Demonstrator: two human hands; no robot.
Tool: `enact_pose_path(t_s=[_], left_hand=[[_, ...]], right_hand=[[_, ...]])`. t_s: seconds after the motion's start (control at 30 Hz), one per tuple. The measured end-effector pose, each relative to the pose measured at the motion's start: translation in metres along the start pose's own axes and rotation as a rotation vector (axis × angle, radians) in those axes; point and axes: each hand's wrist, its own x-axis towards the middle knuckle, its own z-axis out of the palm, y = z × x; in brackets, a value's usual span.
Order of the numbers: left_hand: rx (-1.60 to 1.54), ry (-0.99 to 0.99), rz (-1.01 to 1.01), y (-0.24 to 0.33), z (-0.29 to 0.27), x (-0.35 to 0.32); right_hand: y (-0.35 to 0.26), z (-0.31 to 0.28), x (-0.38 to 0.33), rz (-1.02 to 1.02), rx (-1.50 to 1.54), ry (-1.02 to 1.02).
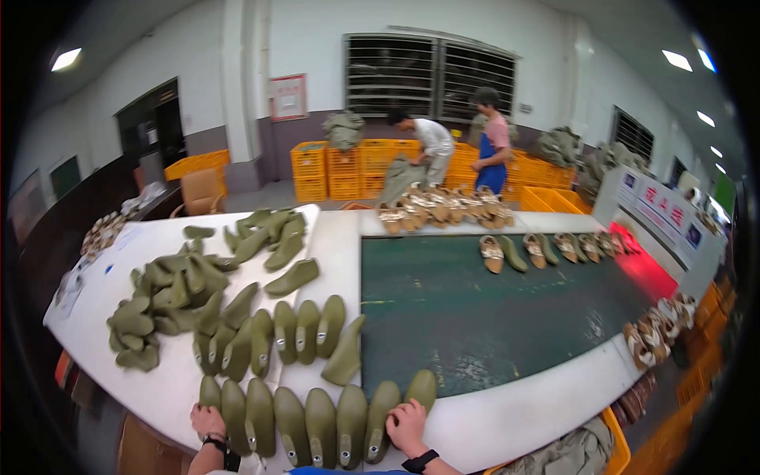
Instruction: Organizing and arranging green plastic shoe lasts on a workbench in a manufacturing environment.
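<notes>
Olive shoe lasts [321,423] roughly paralleling left edge of green conveyor belt [507,309] | lining up between left hand [207,423] and belt-nearer right hand [407,427] | fingers curling against row ends, pinch unclear

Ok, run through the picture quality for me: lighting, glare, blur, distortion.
In the head view, the corners fall to black and the white table edges bow; also in the head view, pale reflections speckle the green conveyor belt, red light glows at its right end, ceiling lamps burn out white, and the nearest green shoe lasts are fairly evenly lit.
</notes>
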Motion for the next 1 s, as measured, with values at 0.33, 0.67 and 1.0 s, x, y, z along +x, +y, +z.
enact_pose_path(t_s=[0.33, 0.67, 1.0], left_hand=[[-0.048, 0.173, 0.044, 0.007, 0.016, -0.011], [-0.049, 0.126, 0.062, 0.023, -0.003, -0.012], [-0.134, 0.149, 0.002, 0.026, -0.009, -0.018]], right_hand=[[-0.017, -0.033, -0.009, -0.005, -0.035, -0.047], [-0.005, -0.023, 0.002, -0.063, -0.034, -0.041], [0.003, -0.036, -0.006, -0.129, -0.147, -0.167]])
